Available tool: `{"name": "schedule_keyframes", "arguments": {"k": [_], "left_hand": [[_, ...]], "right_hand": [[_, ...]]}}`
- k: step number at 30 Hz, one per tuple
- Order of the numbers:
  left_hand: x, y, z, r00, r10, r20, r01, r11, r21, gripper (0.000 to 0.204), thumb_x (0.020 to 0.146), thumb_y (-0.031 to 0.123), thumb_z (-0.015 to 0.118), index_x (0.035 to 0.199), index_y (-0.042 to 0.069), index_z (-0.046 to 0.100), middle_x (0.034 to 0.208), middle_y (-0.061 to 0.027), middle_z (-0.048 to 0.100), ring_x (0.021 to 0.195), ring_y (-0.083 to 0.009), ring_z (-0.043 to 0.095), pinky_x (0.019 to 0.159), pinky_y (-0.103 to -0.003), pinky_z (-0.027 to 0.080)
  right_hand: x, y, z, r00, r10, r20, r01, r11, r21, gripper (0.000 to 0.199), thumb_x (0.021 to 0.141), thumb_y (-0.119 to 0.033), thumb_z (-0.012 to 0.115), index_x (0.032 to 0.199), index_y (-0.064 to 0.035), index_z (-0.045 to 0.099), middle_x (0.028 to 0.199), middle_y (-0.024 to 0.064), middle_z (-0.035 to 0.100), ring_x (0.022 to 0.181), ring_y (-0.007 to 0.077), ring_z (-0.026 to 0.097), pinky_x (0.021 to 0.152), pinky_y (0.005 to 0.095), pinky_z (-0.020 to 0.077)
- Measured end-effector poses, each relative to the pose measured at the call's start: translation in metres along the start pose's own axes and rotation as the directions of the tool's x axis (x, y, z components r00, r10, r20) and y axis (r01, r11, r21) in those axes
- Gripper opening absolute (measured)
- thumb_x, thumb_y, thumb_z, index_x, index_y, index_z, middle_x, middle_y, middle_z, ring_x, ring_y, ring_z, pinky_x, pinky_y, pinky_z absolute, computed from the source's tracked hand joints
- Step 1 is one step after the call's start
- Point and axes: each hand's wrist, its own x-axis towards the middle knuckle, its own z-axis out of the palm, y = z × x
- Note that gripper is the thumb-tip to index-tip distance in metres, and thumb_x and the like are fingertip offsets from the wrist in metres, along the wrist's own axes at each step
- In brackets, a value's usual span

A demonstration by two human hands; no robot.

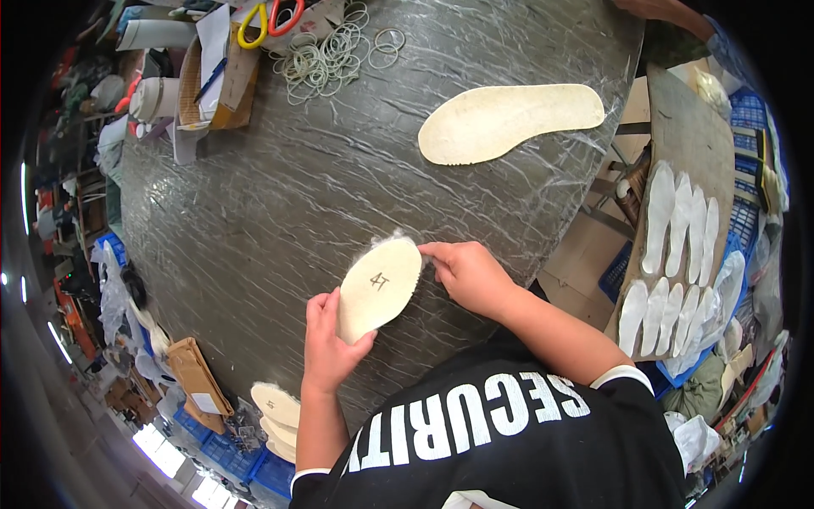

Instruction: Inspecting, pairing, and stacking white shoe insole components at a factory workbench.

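Note:
A cream shoe insole with a dark handwritten mark is held tilted above the dark table. White fluff sticks out along its far edge. My left hand grips its near left end, with the thumb on the near side and the fingers along the left edge. At the insole's right edge, my right hand has its index fingertip against the rim and the other fingers curled; the fingers look pinched there. Farther off to the right, a second cream insole lies flat on the table, its left end edged with small notches.
Rubber bands lie near scissors and a cardboard box at the far left. More insoles are stacked lower left. White insole-shaped pieces cover a board at right. Another person's hand shows top right.

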Motion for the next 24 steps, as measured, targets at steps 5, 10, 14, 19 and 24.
{"name": "schedule_keyframes", "arguments": {"k": [5, 10, 14, 19, 24], "left_hand": [[0.001, 0.004, 0.0, 0.999, -0.028, 0.035, 0.026, 0.998, 0.06, 0.08, 0.057, 0.012, 0.08, 0.129, -0.003, 0.049, 0.116, -0.0166, 0.048, 0.105, -0.0301, 0.053, 0.093, -0.037, 0.045], [0.001, 0.005, 0.003, 1.0, -0.017, 0.023, 0.014, 0.994, 0.107, 0.08, 0.058, 0.013, 0.081, 0.129, -0.002, 0.048, 0.117, -0.0175, 0.049, 0.105, -0.0318, 0.055, 0.091, -0.038, 0.047], [0.003, 0.005, 0.003, 0.999, -0.027, 0.019, 0.024, 0.991, 0.131, 0.081, 0.058, 0.013, 0.082, 0.13, -0.002, 0.048, 0.117, -0.0181, 0.049, 0.104, -0.0323, 0.056, 0.09, -0.038, 0.047], [0.003, 0.005, 0.004, 0.999, -0.015, 0.03, 0.009, 0.983, 0.181, 0.082, 0.06, 0.019, 0.083, 0.13, -0.002, 0.047, 0.118, -0.0178, 0.049, 0.102, -0.0342, 0.057, 0.082, -0.039, 0.051], [0.004, 0.009, 0.002, 0.999, -0.034, 0.037, 0.027, 0.984, 0.177, 0.086, 0.061, 0.022, 0.084, 0.134, -0.001, 0.044, 0.118, -0.0174, 0.05, 0.1, -0.0351, 0.058, 0.08, -0.04, 0.052]], "right_hand": [[0.0, -0.004, -0.002, 0.999, 0.047, 0.016, -0.048, 0.997, 0.054, 0.027, 0.087, -0.007, 0.053, 0.11, -0.0025, 0.066, 0.089, 0.0241, 0.066, 0.084, 0.0402, 0.064, 0.077, 0.0453, 0.0509], [-0.002, -0.002, -0.001, 0.998, 0.054, 0.014, -0.055, 0.997, 0.055, 0.027, 0.087, -0.007, 0.053, 0.11, -0.0023, 0.065, 0.089, 0.0241, 0.066, 0.084, 0.0403, 0.064, 0.077, 0.045, 0.051], [-0.003, -0.003, -0.005, 0.999, 0.023, 0.029, -0.024, 0.999, 0.032, 0.031, 0.086, -0.008, 0.056, 0.115, -0.0021, 0.062, 0.088, 0.0238, 0.066, 0.084, 0.0387, 0.065, 0.077, 0.0446, 0.0509], [-0.008, -0.018, -0.01, 0.997, 0.035, 0.063, -0.029, 0.995, -0.095, 0.055, 0.077, -0.01, 0.07, 0.13, -0.0082, 0.052, 0.108, 0.0168, 0.064, 0.093, 0.031, 0.064, 0.079, 0.0404, 0.0511], [0.011, -0.038, 0.003, 0.853, -0.409, 0.325, 0.513, 0.77, -0.378, 0.094, 0.06, -0.024, 0.083, 0.143, -0.0256, 0.04, 0.146, 0.0139, 0.037, 0.141, 0.0284, 0.028, 0.115, 0.0547, 0.0166]]}}
